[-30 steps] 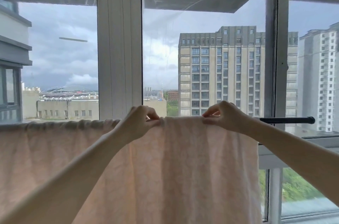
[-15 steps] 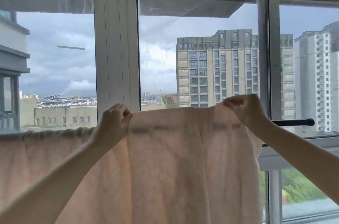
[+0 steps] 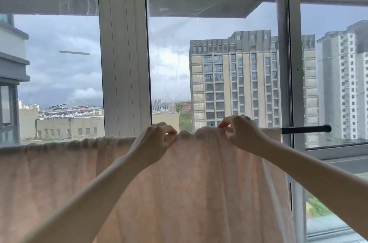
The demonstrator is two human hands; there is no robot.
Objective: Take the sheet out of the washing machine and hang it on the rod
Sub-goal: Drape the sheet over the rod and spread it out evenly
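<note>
- Sheet, pale pink, is seen draped over rod, hanging down in front of window.
- Sheet's top edge is bunched in small gathers along the rod, from the left frame edge to near the rod's right end.
- Only the rod's dark right end is exposed, just past the sheet's right edge; the rest is covered by cloth.
- Left hand is raised to the sheet's top edge, near the middle of the frame.
- Left fingers are curled, the top fold is pinched between fingertips and thumb.
- Right hand is placed on the top edge too, just right of the left hand, with a small hump of cloth between them.
- Right fingers are curled and pressed close together, a fold at the rod line is pinched.
- Both forearms are seen reaching up from the lower corners, crossing in front of the hanging sheet.
- Whether the thumbs go behind the rod cannot be told.
- Sheet is lit from behind; lower part runs out of frame at the bottom.
- Tower block and a white high-rise are seen through the glass, low buildings at left, grey cloudy sky above.
- Washing machine is not in view.
</note>
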